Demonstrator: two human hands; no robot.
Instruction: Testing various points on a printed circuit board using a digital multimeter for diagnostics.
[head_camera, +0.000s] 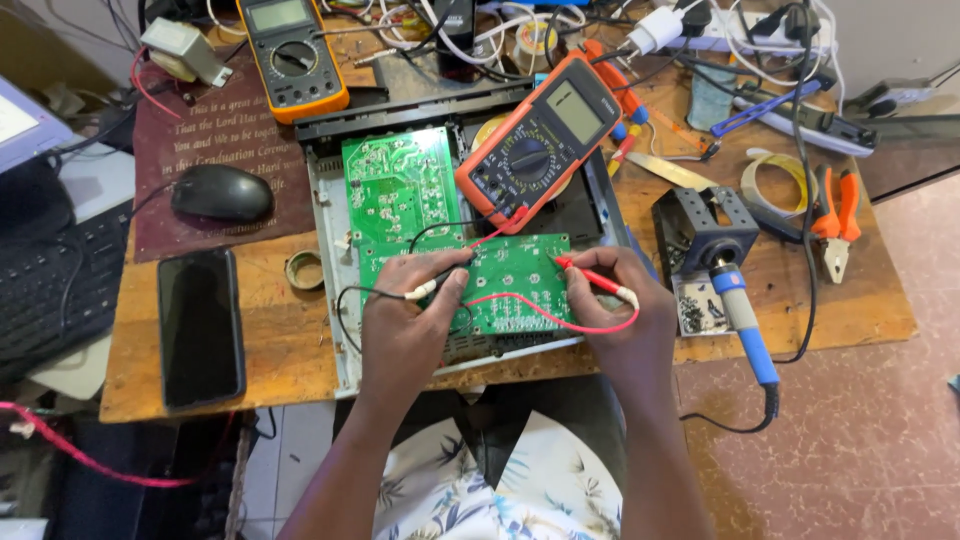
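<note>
The left hand (405, 320) is closed around a black probe (440, 278), pinched between thumb and fingers, its tip pointing away from the body and slightly rightward onto the green circuit board (510, 275). The right hand (625, 315) grips a red probe (590, 275) in the same pencil-like pinch; its long axis runs from the hand up and to the left, the tip resting on the board's right edge. Between the two hands the red lead (540, 318) loops low across the board, while the black lead (345, 300) curls out to the left of the left hand.

To probe well, I judge each tip should sit squarely on one solder point, held steady without sliding onto a neighbouring joint, wrists braced on the chassis rim (330, 290).

Just beyond the hands, an orange-red multimeter (540, 140) lies tilted across the open metal chassis, its display end pointing away and right. A second green board (395, 185) sits beyond the left hand. Farther left on the bench (280, 350) lie a dark phone (200, 325) and a black mouse (222, 192). Right of the right hand, a blue-handled soldering iron (740, 310) rests in its stand, handle toward the body.
</note>
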